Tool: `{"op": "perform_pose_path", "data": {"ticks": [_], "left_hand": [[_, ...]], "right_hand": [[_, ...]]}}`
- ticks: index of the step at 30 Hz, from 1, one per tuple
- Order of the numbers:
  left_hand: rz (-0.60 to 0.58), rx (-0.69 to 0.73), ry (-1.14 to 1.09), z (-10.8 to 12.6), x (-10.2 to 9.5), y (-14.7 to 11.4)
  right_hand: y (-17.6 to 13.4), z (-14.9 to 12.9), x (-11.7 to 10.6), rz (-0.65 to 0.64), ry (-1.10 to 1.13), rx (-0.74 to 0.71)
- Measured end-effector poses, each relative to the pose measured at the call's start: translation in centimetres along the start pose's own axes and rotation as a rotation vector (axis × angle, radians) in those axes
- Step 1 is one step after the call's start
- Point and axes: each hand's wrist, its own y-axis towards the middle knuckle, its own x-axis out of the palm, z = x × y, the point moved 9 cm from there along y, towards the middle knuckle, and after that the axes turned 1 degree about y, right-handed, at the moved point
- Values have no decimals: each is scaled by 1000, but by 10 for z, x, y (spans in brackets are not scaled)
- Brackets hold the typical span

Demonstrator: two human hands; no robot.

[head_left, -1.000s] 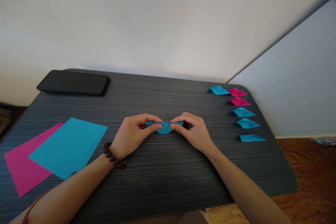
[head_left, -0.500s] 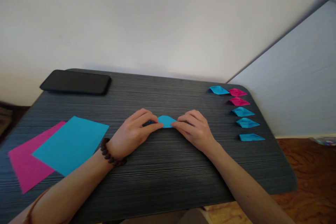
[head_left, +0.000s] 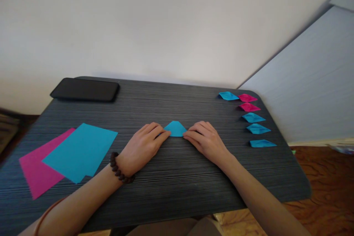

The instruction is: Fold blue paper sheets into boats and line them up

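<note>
A small folded piece of blue paper [head_left: 175,129] lies at the middle of the dark table, its flat top edge facing the wall and its sides sloping down. My left hand [head_left: 145,145] pinches its left corner with thumb and fingers. At the right corner, the thumb and fingertips of my right hand [head_left: 206,141] are closed on the paper too. Both corners are partly hidden under the fingers. A beaded bracelet circles my left wrist.
Flat sheets of blue paper [head_left: 83,151] and pink paper [head_left: 41,169] overlap at the left. A black phone-like slab [head_left: 85,89] rests at the back left. Several folded blue pieces [head_left: 258,129] and two pink ones [head_left: 249,107] line the right edge. A wall stands behind the table [head_left: 166,191].
The fingers of both hands have drawn slightly outward and lower, so more of the folded blue paper shows between them. The whole view has shifted a little.
</note>
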Motion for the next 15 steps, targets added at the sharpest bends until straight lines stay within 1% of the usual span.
{"op": "perform_pose_path", "data": {"ticks": [3, 6, 9, 11, 15], "left_hand": [[-11, -33, -18, -1, 2, -1], [17, -52, -22, -2, 0, -2], [50, -64, -54, -6, -3, -1], [63, -100, -112, -12, -4, 2], [40, -189, -216, -24, 0, 7]], "right_hand": [[-1, 6, 2, -3, 13, 27], [0, 11, 2, -3, 59, 58], [2, 16, 2, -3, 105, 140], [4, 20, 3, -6, 120, 207], [8, 22, 7, -25, 107, 302]]}}
